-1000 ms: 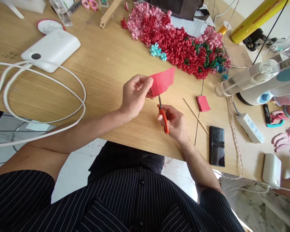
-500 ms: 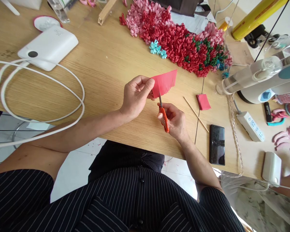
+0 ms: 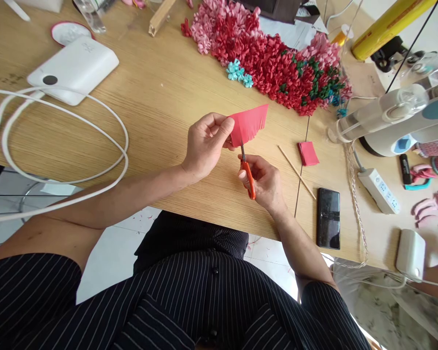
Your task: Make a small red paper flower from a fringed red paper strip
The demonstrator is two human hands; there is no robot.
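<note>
My left hand [image 3: 207, 145] pinches a red paper strip [image 3: 248, 122] by its left end, thumb on top. A row of narrow slits runs along the strip's lower right edge, making a fringe. In my right hand [image 3: 264, 182] is a pair of scissors [image 3: 247, 179] with orange handles, fingers closed round the loops. The blade tips meet the strip's lower edge, just left of the fringe. A stack of red paper pieces [image 3: 308, 153] lies on the table to the right, beside a thin wooden stick [image 3: 297, 171].
Curled paper flowers [image 3: 270, 63] in red, pink and green are heaped at the back. A white power bank [image 3: 73, 70] with a looped cable [image 3: 126, 146] lies at left. On the right are a phone [image 3: 328, 218], a power strip [image 3: 378, 190] and a clear bottle [image 3: 383, 112].
Both hands, the strip and the scissors stay almost where they were. The view has shifted very slightly.
</note>
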